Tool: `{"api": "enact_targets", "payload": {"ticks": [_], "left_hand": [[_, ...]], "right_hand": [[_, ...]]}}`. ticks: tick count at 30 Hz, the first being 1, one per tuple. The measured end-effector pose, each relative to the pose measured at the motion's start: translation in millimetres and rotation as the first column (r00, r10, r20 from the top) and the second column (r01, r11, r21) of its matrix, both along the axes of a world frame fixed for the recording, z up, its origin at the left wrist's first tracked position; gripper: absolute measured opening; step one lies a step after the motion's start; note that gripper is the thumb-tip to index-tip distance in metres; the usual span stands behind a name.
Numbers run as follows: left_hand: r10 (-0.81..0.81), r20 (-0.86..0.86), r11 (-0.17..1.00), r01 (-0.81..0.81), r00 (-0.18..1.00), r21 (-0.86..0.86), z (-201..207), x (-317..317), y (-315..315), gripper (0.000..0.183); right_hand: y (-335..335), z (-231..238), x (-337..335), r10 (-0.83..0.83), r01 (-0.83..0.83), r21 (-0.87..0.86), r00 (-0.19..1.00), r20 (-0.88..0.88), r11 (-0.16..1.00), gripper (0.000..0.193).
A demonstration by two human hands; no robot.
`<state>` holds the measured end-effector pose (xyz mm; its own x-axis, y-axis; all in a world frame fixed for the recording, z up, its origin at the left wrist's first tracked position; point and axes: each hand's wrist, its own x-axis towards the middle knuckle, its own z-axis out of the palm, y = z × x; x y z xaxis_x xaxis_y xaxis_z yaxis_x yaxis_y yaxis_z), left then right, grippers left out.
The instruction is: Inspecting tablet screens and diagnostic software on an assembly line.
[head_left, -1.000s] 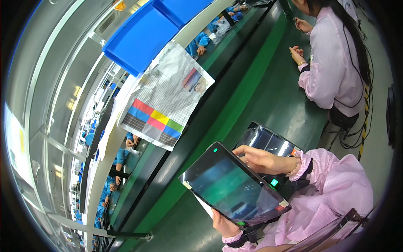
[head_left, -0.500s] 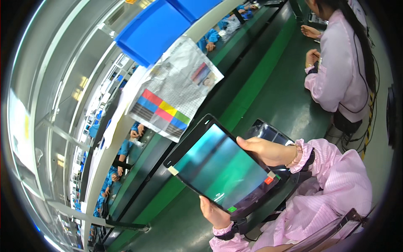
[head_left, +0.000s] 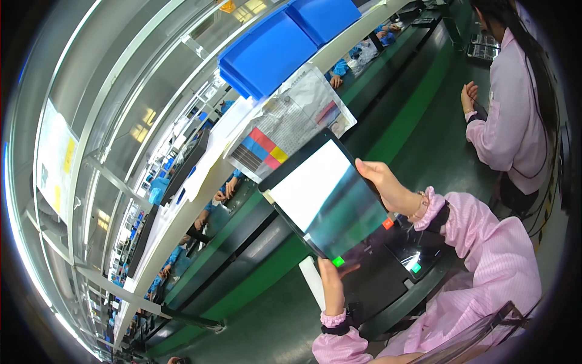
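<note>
A black-framed tablet [head_left: 332,203], tilted and glossy, is held up between my two hands. White glare covers the upper left of its screen, and a green tab [head_left: 337,261] and a red tab [head_left: 388,224] sit near its lower edge. My left hand [head_left: 331,288] grips the lower left corner, thumb in front. Around the right edge closes my right hand [head_left: 388,188], its fingers mostly hidden behind. Beneath lies a second dark, glossy panel [head_left: 409,250] with a green tab, partly covered by the tablet. Beside my left hand is a white strip [head_left: 311,280].
Blue bins [head_left: 270,51] and a printed sheet [head_left: 291,118] rest on the pale shelf beyond the tablet. A co-worker in pink [head_left: 509,115] sits at the right along the dark green bench [head_left: 424,158]. Blue-sleeved people work across the shelf.
The tablet has tilted, and white glare now fills part of its screen. My left hand has turned more upright at its corner. The second panel and the white strip show more. The view has shifted.
</note>
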<state>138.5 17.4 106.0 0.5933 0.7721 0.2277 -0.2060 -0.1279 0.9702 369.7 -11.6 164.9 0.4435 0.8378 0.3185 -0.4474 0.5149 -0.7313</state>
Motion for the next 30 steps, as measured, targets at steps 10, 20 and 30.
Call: {"api": "enact_targets", "payload": {"ticks": [10, 20, 30], "left_hand": [[-0.062, -0.072, 0.994, 0.056, 0.995, -0.092, 6.3, 11.0, 25.4, 0.016], [-0.051, 0.005, 0.985, 0.051, 0.999, -0.163, -1.1, 10.0, 28.8, 0.014], [0.018, 0.011, 0.987, -0.016, 1.000, -0.159, 0.5, 10.3, 26.8, 0.015]], "right_hand": [[45.5, 24.2, 17.9, -0.046, 0.025, 0.114, 0.982, 0.184, 0.993, 0.042], [50.5, 24.7, 13.9, 0.001, -0.015, 0.105, 0.991, 0.134, 0.994, 0.042], [54.4, 21.8, 13.1, 0.031, -0.045, 0.106, 0.991, 0.128, 0.993, 0.041]]}}
